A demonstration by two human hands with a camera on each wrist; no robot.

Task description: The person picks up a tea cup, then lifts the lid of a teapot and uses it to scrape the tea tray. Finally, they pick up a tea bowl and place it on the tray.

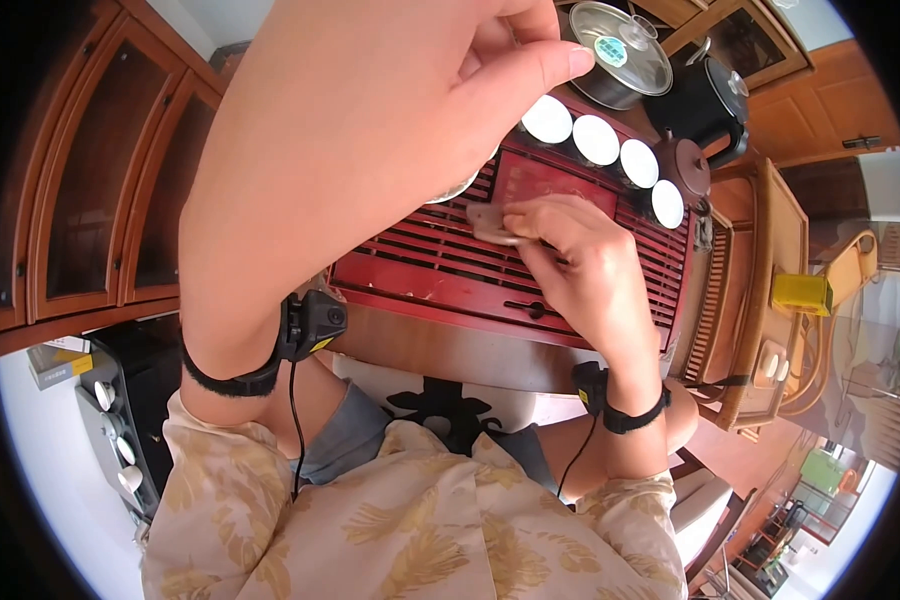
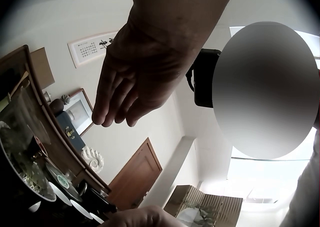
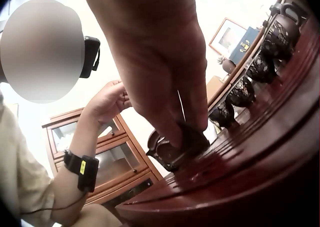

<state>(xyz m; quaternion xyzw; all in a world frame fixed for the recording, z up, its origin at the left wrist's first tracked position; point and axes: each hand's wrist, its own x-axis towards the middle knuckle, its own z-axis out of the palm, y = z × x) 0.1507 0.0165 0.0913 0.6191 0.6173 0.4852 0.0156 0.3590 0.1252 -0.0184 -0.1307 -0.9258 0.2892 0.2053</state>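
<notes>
1. Right hand point(image 1: 585, 265) pinches a small, glossy brown piece point(image 1: 490, 224) over the red slatted wooden tray point(image 1: 420, 288) — I'd keep it level.
2. Left hand point(image 1: 430, 100), raised, loose-fingered, grips nothing — steer it past the tray's white-lined dark cups point(image 1: 596, 140).

Shows the left hand point(image 2: 145, 69) near twelve o'clock, with fingers loosely extended toward seven. Takes in, around eight, a bowl point(image 2: 37, 184), white-rimmed cups point(image 2: 60, 193) and a pot lid point(image 2: 62, 181). Has a white spiral ornament point(image 2: 92, 159) at eight, a framed picture point(image 2: 77, 112) at nine, a sheet of writing point(image 2: 89, 52) at ten. Includes a brown door point(image 2: 135, 177) at seven, a black device point(image 2: 204, 82) at two beside a blurred oval point(image 2: 265, 89).
</notes>
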